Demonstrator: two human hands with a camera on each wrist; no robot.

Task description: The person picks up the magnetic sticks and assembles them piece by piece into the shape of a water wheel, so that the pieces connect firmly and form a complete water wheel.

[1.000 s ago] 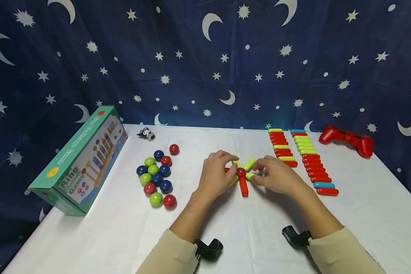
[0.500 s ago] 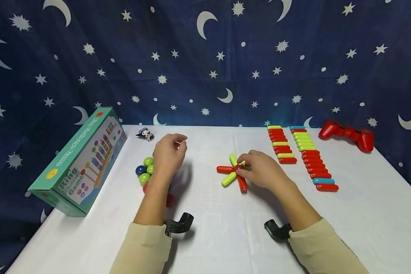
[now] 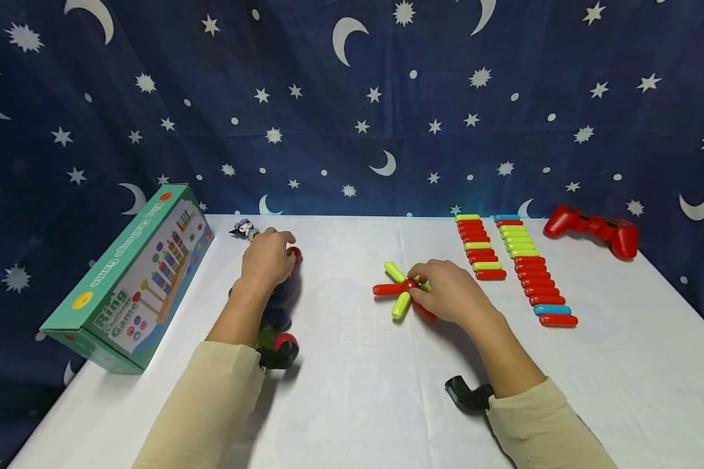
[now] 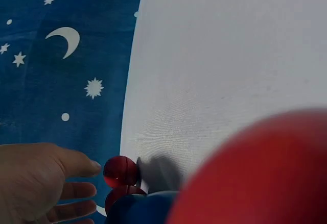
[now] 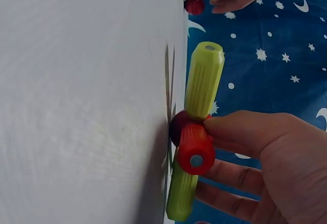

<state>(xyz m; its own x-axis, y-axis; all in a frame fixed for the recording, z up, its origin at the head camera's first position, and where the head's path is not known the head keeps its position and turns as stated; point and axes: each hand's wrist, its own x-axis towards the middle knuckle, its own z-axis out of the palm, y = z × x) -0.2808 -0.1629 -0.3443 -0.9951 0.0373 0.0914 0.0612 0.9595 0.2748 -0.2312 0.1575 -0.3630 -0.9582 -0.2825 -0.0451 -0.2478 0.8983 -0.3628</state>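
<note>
My right hand (image 3: 453, 290) pinches a star-shaped piece made of red and yellow-green magnetic rods set around a red ball (image 3: 409, 285). In the right wrist view, its thumb and fingers meet at the joint between a yellow-green rod (image 5: 204, 81) and a red rod (image 5: 196, 150). My left hand (image 3: 265, 264) hovers over the group of loose balls at the left and hides most of them. In the left wrist view its fingers are fairly straight, just short of a red ball (image 4: 121, 171), with nothing held. A blue ball (image 4: 145, 208) sits close by.
A green game box (image 3: 126, 280) stands at the left, with a small figurine (image 3: 245, 228) behind my left hand. Two columns of rods, the nearer one (image 3: 481, 256) and the longer one (image 3: 534, 273), lie at the right. Beyond them is a red game controller (image 3: 592, 231).
My left hand has let go of the star of rods and moved left and away to the balls. The right hand keeps its pinch, and the star has turned slightly.
</note>
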